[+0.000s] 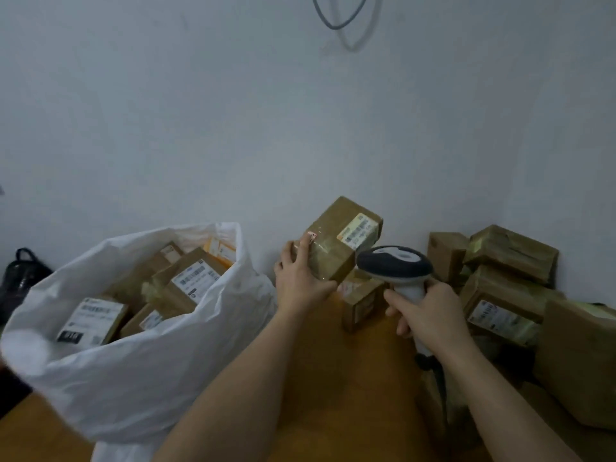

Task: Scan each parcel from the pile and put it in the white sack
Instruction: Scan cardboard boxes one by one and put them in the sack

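head view: a parcel (343,240) was gripped by the left hand (300,278) while a scanner (396,265) was clasped by the right hand (430,311).

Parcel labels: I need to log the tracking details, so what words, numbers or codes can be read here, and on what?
No text is legible.
Held parcel: barcode label, too blurred.
Parcels in the white sack: white labels with barcodes and a black block, print too blurred.
Pile of parcels: one white label, unreadable.
Scanner: no marking visible.
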